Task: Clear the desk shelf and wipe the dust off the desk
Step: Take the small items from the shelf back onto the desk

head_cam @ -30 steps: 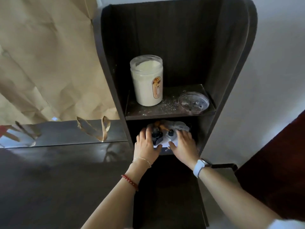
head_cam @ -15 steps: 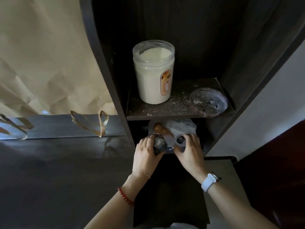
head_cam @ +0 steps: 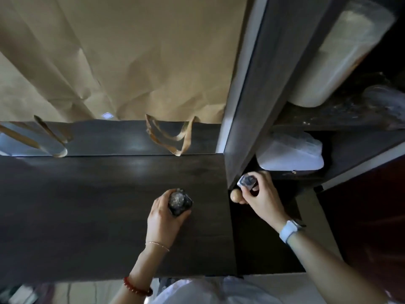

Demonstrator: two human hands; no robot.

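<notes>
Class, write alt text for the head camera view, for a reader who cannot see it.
A person's left hand holds a small dark bottle over a dark desk. Their right hand grips another small bottle beside the shelf unit, where a white jar stands.

Creased brown paper (head_cam: 135, 58) covers the window behind dark furniture.

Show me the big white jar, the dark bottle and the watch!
white jar (head_cam: 341, 55), head view, on its side wall.
dark bottle (head_cam: 178, 201), head view, on its top.
watch (head_cam: 288, 231), head view, on its band.
</notes>
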